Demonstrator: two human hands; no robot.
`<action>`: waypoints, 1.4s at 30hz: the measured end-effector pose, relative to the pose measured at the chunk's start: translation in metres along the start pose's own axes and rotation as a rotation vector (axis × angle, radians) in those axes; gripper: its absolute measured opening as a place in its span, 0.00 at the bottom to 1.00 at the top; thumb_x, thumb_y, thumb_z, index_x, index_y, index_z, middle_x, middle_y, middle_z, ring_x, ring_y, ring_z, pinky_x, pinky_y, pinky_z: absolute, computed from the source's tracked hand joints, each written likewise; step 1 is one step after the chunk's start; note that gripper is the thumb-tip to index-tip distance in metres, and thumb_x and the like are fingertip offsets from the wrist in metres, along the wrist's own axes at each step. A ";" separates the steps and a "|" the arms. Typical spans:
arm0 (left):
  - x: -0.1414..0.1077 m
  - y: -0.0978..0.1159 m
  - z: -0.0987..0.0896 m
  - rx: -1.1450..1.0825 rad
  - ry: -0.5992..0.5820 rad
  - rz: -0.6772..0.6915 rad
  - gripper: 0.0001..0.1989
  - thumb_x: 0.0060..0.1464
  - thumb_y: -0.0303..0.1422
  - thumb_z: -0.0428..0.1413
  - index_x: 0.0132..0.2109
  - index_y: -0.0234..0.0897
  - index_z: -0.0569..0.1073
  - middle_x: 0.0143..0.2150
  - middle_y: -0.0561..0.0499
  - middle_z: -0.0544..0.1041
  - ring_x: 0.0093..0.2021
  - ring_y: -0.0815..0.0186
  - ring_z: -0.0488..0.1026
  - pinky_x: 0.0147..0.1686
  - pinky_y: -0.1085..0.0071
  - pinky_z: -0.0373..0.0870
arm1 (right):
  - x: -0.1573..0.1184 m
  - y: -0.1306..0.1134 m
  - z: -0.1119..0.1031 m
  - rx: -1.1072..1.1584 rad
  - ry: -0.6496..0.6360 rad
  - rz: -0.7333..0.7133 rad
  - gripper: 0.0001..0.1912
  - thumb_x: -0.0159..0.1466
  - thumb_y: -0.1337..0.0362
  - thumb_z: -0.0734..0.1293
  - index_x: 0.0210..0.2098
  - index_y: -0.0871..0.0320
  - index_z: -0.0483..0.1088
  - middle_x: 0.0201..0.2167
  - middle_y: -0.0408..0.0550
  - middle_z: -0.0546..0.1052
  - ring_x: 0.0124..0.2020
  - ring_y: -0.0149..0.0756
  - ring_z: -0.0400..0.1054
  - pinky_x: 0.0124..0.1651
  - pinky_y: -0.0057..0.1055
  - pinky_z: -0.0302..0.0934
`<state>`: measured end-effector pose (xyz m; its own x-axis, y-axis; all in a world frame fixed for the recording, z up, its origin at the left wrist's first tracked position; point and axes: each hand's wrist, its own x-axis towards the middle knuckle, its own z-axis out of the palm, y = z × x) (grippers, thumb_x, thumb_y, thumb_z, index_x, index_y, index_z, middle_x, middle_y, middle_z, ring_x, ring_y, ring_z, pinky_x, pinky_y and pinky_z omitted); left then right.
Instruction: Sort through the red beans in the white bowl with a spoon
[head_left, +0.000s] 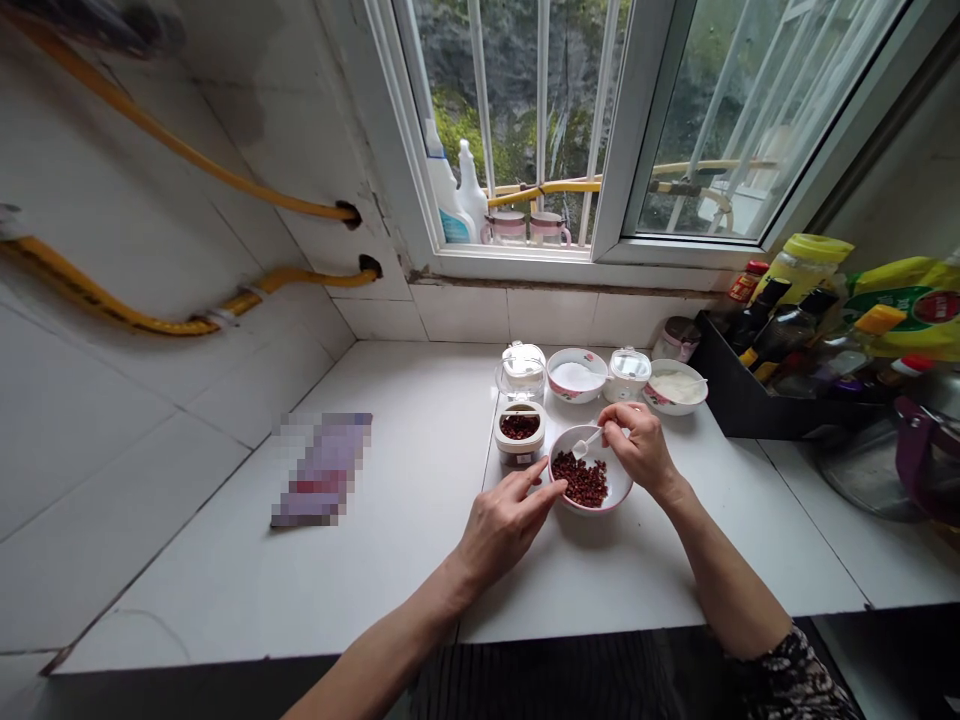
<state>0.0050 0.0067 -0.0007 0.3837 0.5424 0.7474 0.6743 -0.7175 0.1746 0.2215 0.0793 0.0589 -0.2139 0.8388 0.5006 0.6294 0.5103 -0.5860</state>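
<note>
A white bowl with a pink rim stands on the counter, with dark red peppercorn-like bits inside. My right hand pinches a small white spoon over the bowl, its tip at the bits. Fingers apart, my left hand rests its fingertips against the bowl's left rim. Just left of the bowl is an open jar holding similar dark red bits. Behind stand a clear lidded jar, a bowl of white powder, another lidded jar and a bowl of pale contents.
A black box of bottles sits at the right, beside a glass pot lid. A blurred purple packet lies on the counter at the left. Behind is a barred window with spray bottles on its sill.
</note>
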 end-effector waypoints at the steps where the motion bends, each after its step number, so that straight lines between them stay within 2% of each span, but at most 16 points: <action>1: 0.000 0.000 0.000 -0.004 0.002 0.000 0.12 0.65 0.26 0.51 0.50 0.39 0.76 0.53 0.41 0.78 0.42 0.63 0.79 0.36 0.70 0.78 | 0.000 0.002 0.002 -0.015 -0.041 0.011 0.09 0.58 0.69 0.60 0.24 0.53 0.69 0.21 0.44 0.76 0.35 0.41 0.69 0.48 0.38 0.60; 4: 0.000 0.000 0.000 -0.007 -0.004 -0.008 0.12 0.65 0.26 0.51 0.51 0.40 0.76 0.53 0.41 0.77 0.43 0.63 0.79 0.37 0.70 0.78 | -0.001 0.004 0.010 -0.006 -0.157 0.012 0.09 0.57 0.70 0.60 0.24 0.53 0.69 0.20 0.42 0.76 0.34 0.39 0.70 0.51 0.39 0.59; 6: 0.000 0.001 -0.001 -0.007 -0.009 -0.010 0.12 0.65 0.27 0.52 0.51 0.40 0.76 0.54 0.41 0.77 0.43 0.63 0.79 0.37 0.69 0.78 | -0.001 0.003 0.013 0.019 -0.186 0.022 0.10 0.57 0.70 0.59 0.25 0.53 0.69 0.19 0.41 0.75 0.33 0.38 0.70 0.53 0.39 0.58; 11: -0.001 0.000 0.000 -0.006 -0.011 -0.009 0.13 0.64 0.26 0.52 0.51 0.40 0.76 0.54 0.41 0.77 0.43 0.63 0.79 0.38 0.70 0.78 | 0.002 0.000 0.005 0.069 -0.120 0.088 0.10 0.57 0.69 0.59 0.24 0.53 0.69 0.16 0.40 0.75 0.28 0.37 0.70 0.53 0.38 0.59; 18: 0.000 0.001 0.000 -0.006 0.002 -0.005 0.12 0.64 0.26 0.52 0.51 0.40 0.77 0.53 0.41 0.77 0.43 0.63 0.79 0.36 0.70 0.78 | 0.004 -0.003 -0.001 0.224 -0.117 0.188 0.09 0.56 0.68 0.59 0.25 0.55 0.69 0.17 0.40 0.75 0.22 0.34 0.69 0.38 0.31 0.64; 24: 0.000 0.000 -0.001 0.002 -0.015 -0.007 0.13 0.64 0.26 0.52 0.51 0.40 0.77 0.54 0.41 0.77 0.43 0.63 0.78 0.37 0.70 0.78 | 0.003 0.000 0.002 0.065 -0.096 0.110 0.09 0.56 0.69 0.59 0.24 0.53 0.69 0.16 0.40 0.75 0.30 0.39 0.71 0.53 0.38 0.58; 36: 0.000 0.001 -0.002 -0.001 -0.016 -0.011 0.13 0.65 0.27 0.51 0.52 0.40 0.76 0.53 0.41 0.77 0.42 0.63 0.79 0.37 0.70 0.78 | 0.000 0.000 0.012 0.098 -0.187 0.085 0.10 0.57 0.70 0.58 0.24 0.53 0.68 0.17 0.39 0.76 0.27 0.36 0.70 0.55 0.39 0.57; 39: 0.000 0.001 -0.002 -0.005 -0.015 -0.011 0.13 0.65 0.27 0.52 0.52 0.41 0.76 0.54 0.42 0.77 0.44 0.63 0.78 0.38 0.70 0.78 | 0.000 -0.002 0.011 0.166 -0.181 0.124 0.09 0.56 0.69 0.58 0.24 0.54 0.68 0.16 0.40 0.76 0.25 0.35 0.70 0.51 0.38 0.60; 42: -0.001 0.000 -0.001 -0.010 -0.017 -0.009 0.13 0.65 0.27 0.52 0.52 0.41 0.76 0.54 0.42 0.77 0.45 0.62 0.78 0.40 0.69 0.79 | 0.001 -0.002 0.008 0.283 -0.159 0.227 0.08 0.55 0.67 0.59 0.24 0.55 0.69 0.16 0.41 0.75 0.22 0.34 0.69 0.39 0.33 0.64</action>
<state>0.0037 0.0057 -0.0004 0.3880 0.5563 0.7348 0.6713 -0.7168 0.1882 0.2137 0.0808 0.0558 -0.2195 0.9441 0.2461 0.4480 0.3216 -0.8342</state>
